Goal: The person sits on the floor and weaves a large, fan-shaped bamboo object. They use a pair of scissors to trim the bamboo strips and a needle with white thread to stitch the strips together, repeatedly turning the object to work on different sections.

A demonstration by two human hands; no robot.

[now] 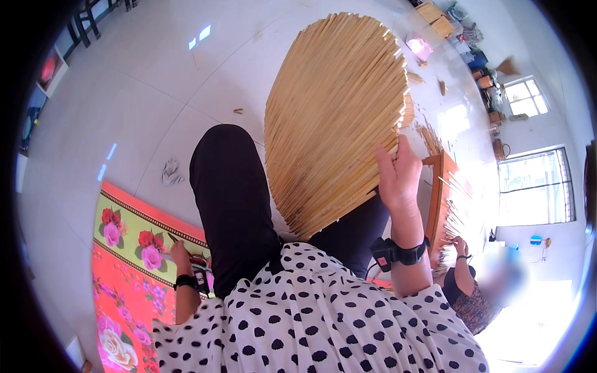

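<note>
A large rounded panel of straw-coloured stalks [336, 118], laid side by side, stands tilted over my lap and between my knees. My right hand [400, 174] grips its lower right edge, thumb on the near face and the other fingers partly hidden behind it. Low at my left side, my left hand [180, 255] is closed over a floral cloth [134, 298]. A small dark tip pokes out past its fingers, but what it belongs to is too small to make out. Both wrists wear black bands.
On the right, another person [466, 280] reaches toward a wooden frame [443, 186] with thin sticks along it. Loose stalks [429, 137] and a pink bag [419, 46] lie on the tiled floor. A crumpled clear wrapper [172, 172] is left of my knee.
</note>
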